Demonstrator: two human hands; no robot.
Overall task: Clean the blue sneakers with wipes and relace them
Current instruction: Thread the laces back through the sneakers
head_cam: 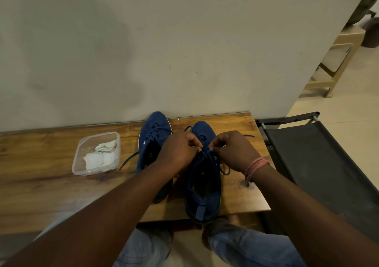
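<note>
Two blue sneakers stand side by side on the wooden table (pixel 51 184), toes toward the wall. Over the right sneaker (pixel 204 186), my left hand (pixel 178 149) and my right hand (pixel 233 151) each pinch its blue lace (pixel 206 150) at the tongue, fingertips almost meeting. A lace end (pixel 225 169) loops down the shoe's right side. The left sneaker (pixel 151 139) is laced, and one lace end (pixel 129 161) trails onto the table; my left forearm hides its heel.
A clear plastic tub (pixel 82 166) with crumpled white wipes (pixel 101 155) sits left of the shoes. A black fabric chair (pixel 320 160) stands against the table's right end. The wall runs directly behind the table. My knees in jeans (pixel 252 248) are under the front edge.
</note>
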